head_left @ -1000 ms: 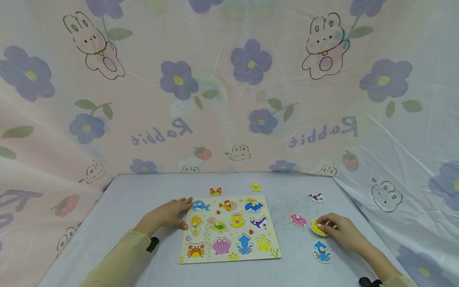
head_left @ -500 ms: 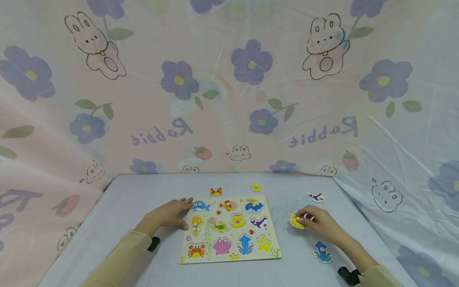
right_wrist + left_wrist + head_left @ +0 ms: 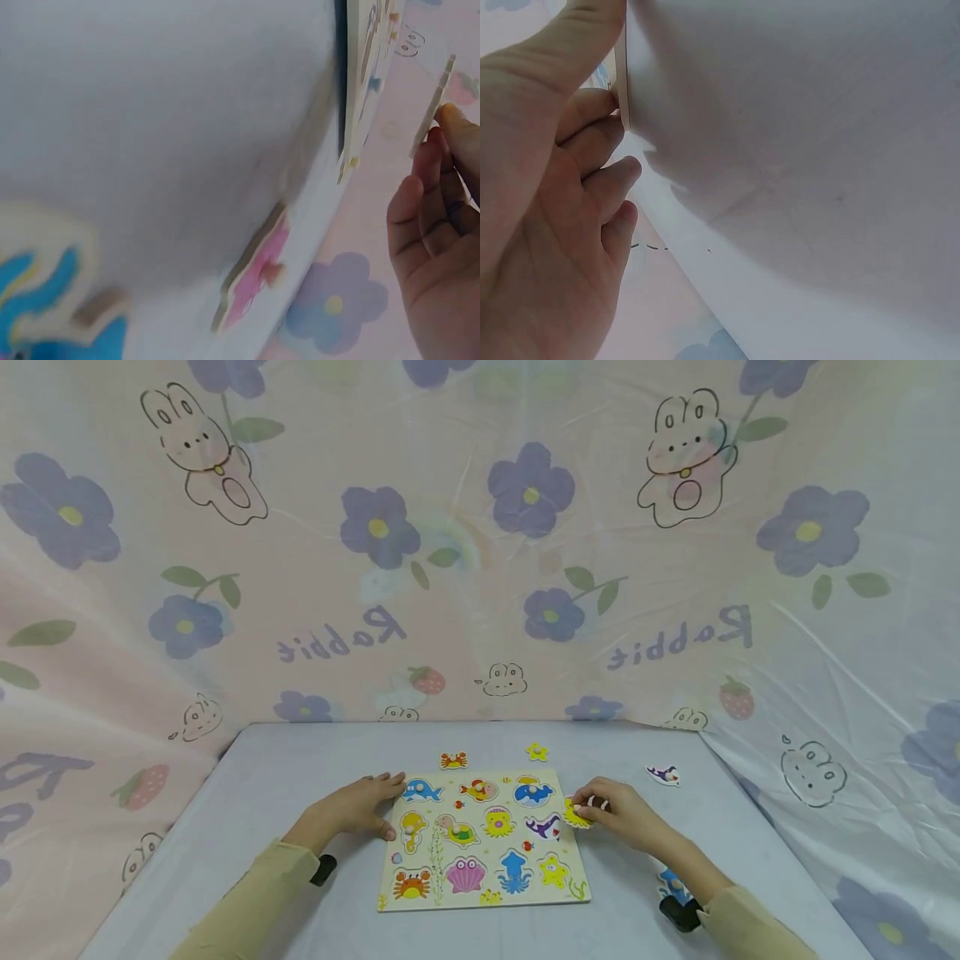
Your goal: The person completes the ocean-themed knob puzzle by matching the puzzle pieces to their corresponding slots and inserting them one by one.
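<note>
A wooden peg puzzle board (image 3: 512,891) with sea animals lies on the table. My left hand (image 3: 352,810) rests at its left edge, fingers fairly straight; in the left wrist view the fingers (image 3: 592,142) touch the board's edge. My right hand (image 3: 622,814) pinches a yellow octopus puzzle piece (image 3: 576,814) over the board's right edge. From the right wrist view, that octopus piece (image 3: 433,105) is seen edge-on, lifted off the table. The printed yellow octopus spot (image 3: 498,822) on the board has no knob. Whale, fish, seahorse and turtle pieces with knobs sit in the board.
A crab piece (image 3: 453,761) and a yellow starfish piece (image 3: 537,751) lie behind the board. To the right are a purple dolphin-like piece (image 3: 663,775) and a blue squid piece (image 3: 672,885), partly covered by the right wrist. The pink shell piece (image 3: 251,277) shows in the right wrist view.
My right hand has carried the yellow octopus piece leftward from beside the squid piece, past the shell piece, to the board's right edge. The left hand has stayed in place.
</note>
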A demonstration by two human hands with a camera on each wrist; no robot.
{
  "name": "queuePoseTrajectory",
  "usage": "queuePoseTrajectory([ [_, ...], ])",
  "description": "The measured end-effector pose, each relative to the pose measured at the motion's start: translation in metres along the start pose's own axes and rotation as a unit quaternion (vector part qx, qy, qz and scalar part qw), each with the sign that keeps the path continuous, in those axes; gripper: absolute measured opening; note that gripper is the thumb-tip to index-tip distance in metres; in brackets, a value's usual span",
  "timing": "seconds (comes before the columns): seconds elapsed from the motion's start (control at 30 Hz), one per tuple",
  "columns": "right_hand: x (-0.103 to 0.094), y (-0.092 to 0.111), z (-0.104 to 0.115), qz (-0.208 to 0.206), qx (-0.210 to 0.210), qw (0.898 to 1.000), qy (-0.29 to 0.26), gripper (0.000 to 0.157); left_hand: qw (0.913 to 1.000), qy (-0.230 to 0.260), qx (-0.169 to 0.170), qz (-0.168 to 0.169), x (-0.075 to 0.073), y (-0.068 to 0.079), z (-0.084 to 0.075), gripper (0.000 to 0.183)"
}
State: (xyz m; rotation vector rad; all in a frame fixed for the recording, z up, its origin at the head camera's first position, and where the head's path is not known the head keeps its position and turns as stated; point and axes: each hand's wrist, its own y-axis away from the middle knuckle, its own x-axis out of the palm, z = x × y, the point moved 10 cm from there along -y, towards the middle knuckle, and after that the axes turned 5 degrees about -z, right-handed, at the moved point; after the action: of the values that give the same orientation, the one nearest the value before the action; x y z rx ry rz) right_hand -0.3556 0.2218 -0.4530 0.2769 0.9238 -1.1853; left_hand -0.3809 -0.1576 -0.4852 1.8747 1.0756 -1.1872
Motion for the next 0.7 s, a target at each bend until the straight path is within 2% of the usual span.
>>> queuePoseTrajectory([
  [0.37, 0.040, -0.024, 0.021, 0.050, -0.039, 0.998, 0.004, 0.007, 0.9998, 0.017, 0.001, 0.008, 0.001, -0.002, -0.001, 0.093],
  [0.7, 0.070, -0.045, 0.042, 0.093, -0.087, 0.992, 0.019, 0.005, 0.9998, 0.020, 0.000, 0.006, 0.002, -0.002, 0.001, 0.091],
])
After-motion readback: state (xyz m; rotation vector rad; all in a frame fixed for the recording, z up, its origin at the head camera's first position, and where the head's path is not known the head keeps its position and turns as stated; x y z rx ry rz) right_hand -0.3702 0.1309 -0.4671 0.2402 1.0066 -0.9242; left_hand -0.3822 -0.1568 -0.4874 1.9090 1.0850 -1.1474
